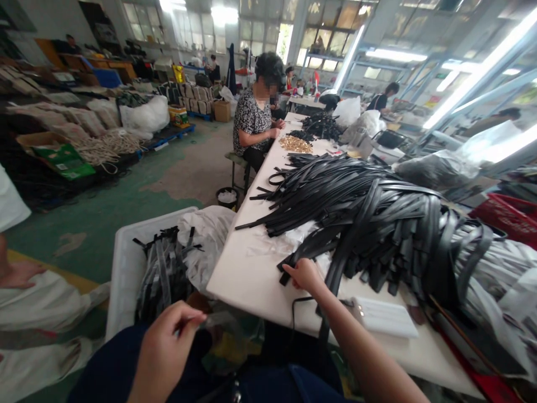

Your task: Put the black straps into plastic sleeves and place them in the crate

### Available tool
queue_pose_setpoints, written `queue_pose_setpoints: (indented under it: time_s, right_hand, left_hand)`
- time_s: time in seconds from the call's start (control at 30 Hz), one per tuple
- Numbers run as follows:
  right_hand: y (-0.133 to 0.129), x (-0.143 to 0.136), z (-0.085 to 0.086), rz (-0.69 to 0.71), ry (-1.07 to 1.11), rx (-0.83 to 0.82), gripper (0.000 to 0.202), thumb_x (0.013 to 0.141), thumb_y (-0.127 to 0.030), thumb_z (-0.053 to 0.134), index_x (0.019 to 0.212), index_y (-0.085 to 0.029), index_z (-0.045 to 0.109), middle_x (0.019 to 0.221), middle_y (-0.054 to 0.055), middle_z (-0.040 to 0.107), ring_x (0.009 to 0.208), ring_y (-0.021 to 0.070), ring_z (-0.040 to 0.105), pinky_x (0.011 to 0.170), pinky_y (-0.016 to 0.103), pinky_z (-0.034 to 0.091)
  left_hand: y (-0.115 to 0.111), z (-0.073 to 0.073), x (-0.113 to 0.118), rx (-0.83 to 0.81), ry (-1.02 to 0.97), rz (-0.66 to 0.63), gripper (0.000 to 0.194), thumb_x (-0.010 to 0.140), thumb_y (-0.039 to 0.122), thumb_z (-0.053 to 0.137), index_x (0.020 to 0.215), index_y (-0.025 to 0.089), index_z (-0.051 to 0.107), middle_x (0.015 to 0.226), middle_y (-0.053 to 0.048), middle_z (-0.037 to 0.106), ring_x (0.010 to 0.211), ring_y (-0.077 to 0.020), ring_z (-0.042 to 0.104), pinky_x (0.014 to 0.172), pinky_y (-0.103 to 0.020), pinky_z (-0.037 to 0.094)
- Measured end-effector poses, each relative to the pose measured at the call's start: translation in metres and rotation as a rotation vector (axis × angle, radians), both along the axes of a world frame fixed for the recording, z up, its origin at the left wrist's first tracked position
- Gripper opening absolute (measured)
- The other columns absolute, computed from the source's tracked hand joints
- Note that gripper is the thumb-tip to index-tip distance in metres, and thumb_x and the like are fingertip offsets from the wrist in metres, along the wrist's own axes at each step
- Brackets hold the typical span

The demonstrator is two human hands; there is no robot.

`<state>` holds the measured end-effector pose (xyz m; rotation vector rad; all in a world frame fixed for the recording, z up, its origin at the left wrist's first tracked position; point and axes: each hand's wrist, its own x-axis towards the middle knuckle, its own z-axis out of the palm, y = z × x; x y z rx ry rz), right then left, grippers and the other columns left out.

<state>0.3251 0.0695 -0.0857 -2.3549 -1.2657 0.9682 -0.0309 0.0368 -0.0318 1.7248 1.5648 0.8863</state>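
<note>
My right hand [307, 274] reaches onto the white table and closes on the ends of black straps [289, 267] at the near side of a large heap. Long flat black straps [356, 190] make up that heap, piled across the table. Above my lap, my left hand [170, 336] is closed in a pinch, with thumb and forefinger together. A faint see-through sheet, seemingly clear plastic [224, 324], trails from those fingertips. Below and left of the table, a white bin [126, 268] holds more black straps [163, 268], some in clear wrapping, beside white cloth-like sacking [213, 235].
A white power strip [384, 317] lies near the table's front edge [302, 313]. Small gold-coloured pieces [296, 144] are heaped farther along, where a seated co-worker [255, 117] works. A red crate [509, 215] stands at right. Another person's hand [19, 271] shows at far left.
</note>
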Motion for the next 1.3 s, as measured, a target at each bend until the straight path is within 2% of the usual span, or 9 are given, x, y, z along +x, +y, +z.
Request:
queue_pose_setpoints:
  time_s: [0.2, 0.33, 0.47, 0.6, 0.8, 0.93, 1.1, 1.2, 1.3]
  right_hand:
    - [-0.038, -0.014, 0.018, 0.056, 0.373, 0.027, 0.04, 0.09, -0.039, 0.034, 0.055, -0.021, 0.044, 0.038, -0.004, 0.04, 0.028, 0.0072, 0.029, 0.033, 0.019, 0.028]
    - [-0.059, -0.057, 0.054, 0.404, 0.813, 0.151, 0.023, 0.082, -0.03, 0.045, 0.078, -0.016, 0.063, 0.066, 0.002, 0.061, 0.044, 0.0087, 0.048, 0.043, 0.019, 0.039]
    - [-0.051, -0.11, 0.074, 0.495, 0.698, 0.327, 0.03, 0.084, -0.029, 0.053, 0.109, -0.019, 0.065, 0.072, 0.0, 0.065, 0.053, 0.0084, 0.051, 0.05, 0.018, 0.04]
    - [-0.037, -0.134, 0.068, 0.471, 0.631, 0.282, 0.019, 0.08, -0.033, 0.062, 0.081, -0.015, 0.071, 0.05, -0.004, 0.055, 0.047, 0.0083, 0.048, 0.046, 0.017, 0.035]
    - [-0.039, -0.141, 0.057, 0.419, 0.57, 0.313, 0.019, 0.076, -0.03, 0.065, 0.065, -0.015, 0.064, 0.05, -0.003, 0.056, 0.047, 0.0083, 0.048, 0.045, 0.018, 0.035]
    - [-0.043, -0.144, 0.059, 0.452, 0.481, 0.356, 0.019, 0.075, -0.028, 0.065, 0.061, -0.015, 0.062, 0.05, -0.003, 0.054, 0.048, 0.0077, 0.046, 0.045, 0.017, 0.033]
    - [-0.042, -0.132, 0.067, 0.402, 0.637, 0.373, 0.021, 0.08, -0.035, 0.064, 0.073, -0.015, 0.066, 0.055, -0.001, 0.06, 0.046, 0.0083, 0.05, 0.044, 0.018, 0.038]
    - [-0.037, -0.121, 0.072, 0.258, 0.79, 0.522, 0.028, 0.088, -0.041, 0.055, 0.082, -0.014, 0.064, 0.062, 0.001, 0.063, 0.04, 0.0069, 0.047, 0.038, 0.018, 0.037]
    - [-0.03, -0.118, 0.08, 0.352, 0.892, 0.71, 0.027, 0.089, -0.04, 0.055, 0.093, -0.016, 0.066, 0.081, 0.006, 0.066, 0.048, 0.0084, 0.054, 0.043, 0.021, 0.045]
  left_hand:
    - [0.011, 0.005, 0.06, -0.203, -0.227, -0.215, 0.022, 0.073, 0.037, 0.069, 0.08, 0.017, 0.062, 0.07, 0.0, 0.059, 0.064, -0.0146, 0.054, 0.06, -0.023, 0.043]
    - [0.008, 0.01, 0.062, -0.307, -0.355, -0.216, 0.027, 0.067, 0.033, 0.075, 0.076, 0.016, 0.056, 0.064, 0.004, 0.052, 0.06, -0.0113, 0.048, 0.056, -0.021, 0.039]
    - [0.003, 0.013, 0.063, -0.295, -0.358, -0.191, 0.026, 0.068, 0.028, 0.072, 0.084, 0.017, 0.055, 0.068, 0.004, 0.055, 0.063, -0.0122, 0.05, 0.058, -0.021, 0.039]
    - [0.002, 0.013, 0.058, -0.3, -0.241, -0.18, 0.023, 0.069, 0.021, 0.069, 0.086, 0.018, 0.053, 0.067, 0.004, 0.054, 0.06, -0.0115, 0.047, 0.055, -0.021, 0.036]
    - [0.004, 0.007, 0.04, -0.412, -0.479, -0.319, 0.025, 0.071, 0.033, 0.07, 0.083, 0.015, 0.057, 0.07, 0.002, 0.054, 0.063, -0.0122, 0.049, 0.057, -0.022, 0.039]
    - [0.005, 0.005, 0.038, -0.272, -0.382, -0.251, 0.018, 0.078, 0.031, 0.065, 0.071, 0.014, 0.063, 0.069, -0.002, 0.058, 0.068, -0.0151, 0.054, 0.064, -0.025, 0.041]
    - [0.005, 0.005, 0.036, -0.137, -0.394, -0.157, 0.018, 0.075, 0.023, 0.065, 0.06, 0.015, 0.059, 0.062, 0.001, 0.053, 0.061, -0.0128, 0.05, 0.059, -0.023, 0.039]
    - [0.005, 0.004, 0.034, -0.128, -0.395, -0.125, 0.019, 0.07, 0.022, 0.069, 0.057, 0.015, 0.057, 0.061, 0.001, 0.052, 0.058, -0.0123, 0.049, 0.056, -0.023, 0.038]
    - [0.005, 0.006, 0.033, -0.133, -0.393, -0.131, 0.022, 0.068, 0.023, 0.072, 0.055, 0.015, 0.056, 0.06, 0.001, 0.052, 0.058, -0.0122, 0.049, 0.055, -0.023, 0.037]
